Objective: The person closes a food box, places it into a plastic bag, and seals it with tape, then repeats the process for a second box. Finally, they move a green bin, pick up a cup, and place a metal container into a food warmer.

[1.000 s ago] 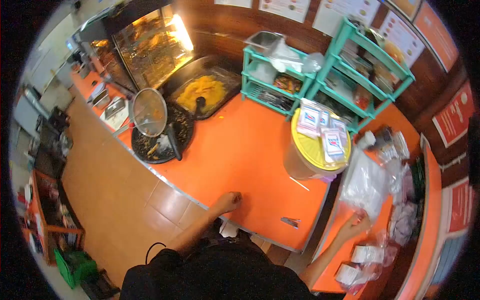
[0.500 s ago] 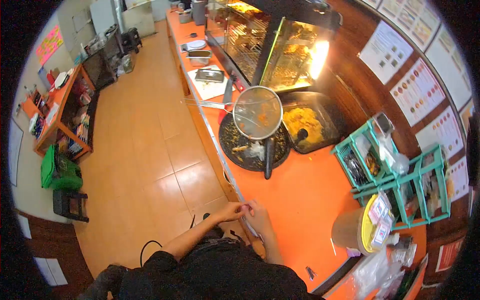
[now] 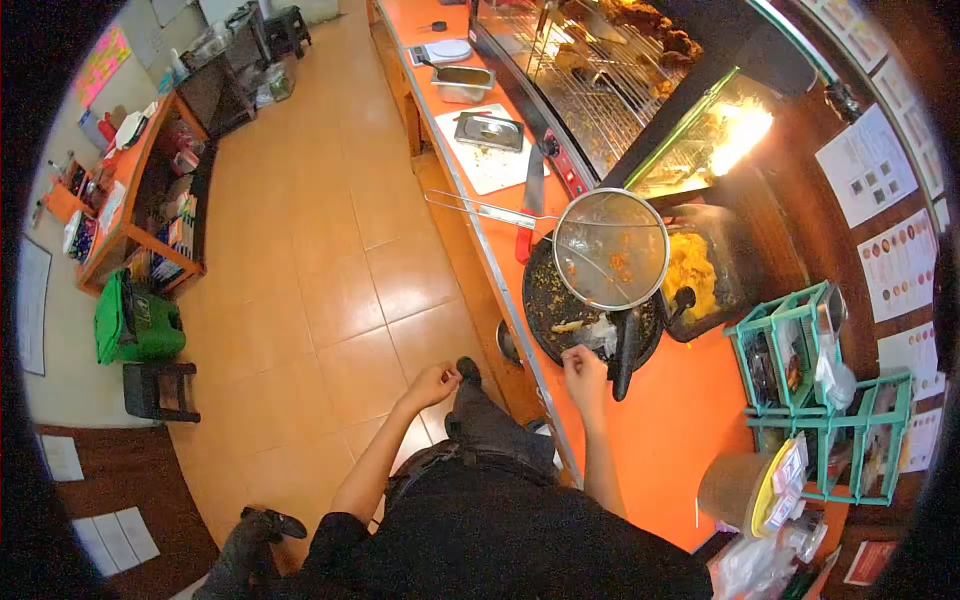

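Note:
My left hand [image 3: 437, 384] is raised over the floor beside the counter, its fingers curled together; whatever may be in them is hidden. At the near edge of the round black mortar [image 3: 543, 312] my right hand [image 3: 585, 374] has its fingers drawn in, and I cannot make out anything in them. A crumpled whitish piece [image 3: 602, 336] lies in the mortar just beyond those fingers, among brown crumbs. A wire-mesh strainer [image 3: 612, 248] rests over the mortar, its long handle pointing left. The dark pestle [image 3: 625, 355] slants down from under the strainer, right of my right hand.
Behind the strainer is a dark tray [image 3: 728, 285] of yellow food. A lit glass display case [image 3: 590, 80] stands at the back. Teal baskets [image 3: 790, 345] and a yellow-lidded tub [image 3: 735, 490] are on the right. A knife [image 3: 535, 185] lies by the white cutting board [image 3: 495, 165].
My hands were together at the counter edge and are now apart. The right has reached forward to the mortar; the left is off over the floor. The view has shifted.

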`<state>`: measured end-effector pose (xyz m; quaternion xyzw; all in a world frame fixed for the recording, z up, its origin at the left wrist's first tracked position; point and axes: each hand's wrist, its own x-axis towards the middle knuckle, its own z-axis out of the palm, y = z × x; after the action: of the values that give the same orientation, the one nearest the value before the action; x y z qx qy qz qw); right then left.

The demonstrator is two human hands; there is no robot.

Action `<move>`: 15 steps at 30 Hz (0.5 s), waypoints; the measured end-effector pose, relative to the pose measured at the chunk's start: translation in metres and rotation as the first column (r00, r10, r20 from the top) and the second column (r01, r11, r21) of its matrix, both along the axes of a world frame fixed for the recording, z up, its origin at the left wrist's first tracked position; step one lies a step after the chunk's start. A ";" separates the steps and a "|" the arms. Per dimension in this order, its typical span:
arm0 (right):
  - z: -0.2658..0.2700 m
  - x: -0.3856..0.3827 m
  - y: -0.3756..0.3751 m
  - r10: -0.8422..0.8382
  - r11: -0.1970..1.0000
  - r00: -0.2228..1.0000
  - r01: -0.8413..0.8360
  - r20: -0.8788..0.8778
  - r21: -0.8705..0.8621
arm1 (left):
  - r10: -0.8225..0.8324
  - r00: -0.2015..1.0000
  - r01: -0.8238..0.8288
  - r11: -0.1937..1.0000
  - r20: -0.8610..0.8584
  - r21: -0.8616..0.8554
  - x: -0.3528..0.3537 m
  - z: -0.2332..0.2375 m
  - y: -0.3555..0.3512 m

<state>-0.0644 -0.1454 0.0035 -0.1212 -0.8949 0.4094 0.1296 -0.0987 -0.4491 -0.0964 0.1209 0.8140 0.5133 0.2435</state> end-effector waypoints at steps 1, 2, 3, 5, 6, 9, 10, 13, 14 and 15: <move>0.020 -0.007 -0.001 -0.067 0.996 0.995 0.070 0.070 -0.049 | -0.018 1.000 0.018 1.000 0.022 -0.004 -0.012 -0.007 -0.005; 0.015 -0.017 0.008 -0.104 0.993 0.994 0.101 0.040 0.057 | -0.019 1.000 0.019 0.999 0.009 -0.045 -0.025 -0.017 -0.010; 0.010 -0.025 0.017 -0.132 0.978 0.991 0.129 0.007 0.161 | -0.018 1.000 0.017 0.996 -0.004 -0.088 -0.036 -0.025 -0.015; 0.014 -0.052 0.021 -0.209 0.973 0.978 0.205 0.026 0.107 | 0.000 1.000 0.000 0.990 0.004 -0.143 -0.058 -0.035 -0.024; 0.020 -0.068 0.019 -0.209 0.978 0.976 0.207 0.054 0.039 | -0.040 0.999 0.045 0.978 0.029 -0.206 -0.070 -0.041 -0.030; 0.029 -0.132 -0.001 -0.186 0.982 0.982 0.184 0.035 0.044 | -0.165 0.985 0.169 0.899 0.045 -0.405 -0.103 -0.057 -0.054; 0.029 -0.156 -0.011 -0.183 0.983 0.983 0.183 0.028 0.021 | -0.204 0.973 0.232 0.881 0.112 -0.412 -0.115 -0.058 -0.064; 0.028 -0.231 -0.056 -0.103 0.991 0.992 0.097 -0.069 -0.093 | -0.221 0.956 0.287 0.848 0.195 -0.446 -0.143 -0.096 -0.099; 0.025 -0.255 -0.071 0.002 0.994 0.995 -0.012 -0.097 -0.109 | -0.179 0.960 0.262 0.845 0.214 -0.466 -0.155 -0.092 -0.110; 0.024 -0.277 -0.089 0.104 0.985 0.986 -0.120 -0.130 -0.121 | -0.119 0.966 0.213 0.871 0.231 -0.442 -0.162 -0.099 -0.125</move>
<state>-0.3414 -0.2339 0.0271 -0.0529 -0.8623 0.4797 0.1533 -0.2602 -0.5745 -0.1952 0.0780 0.8713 0.2906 0.3876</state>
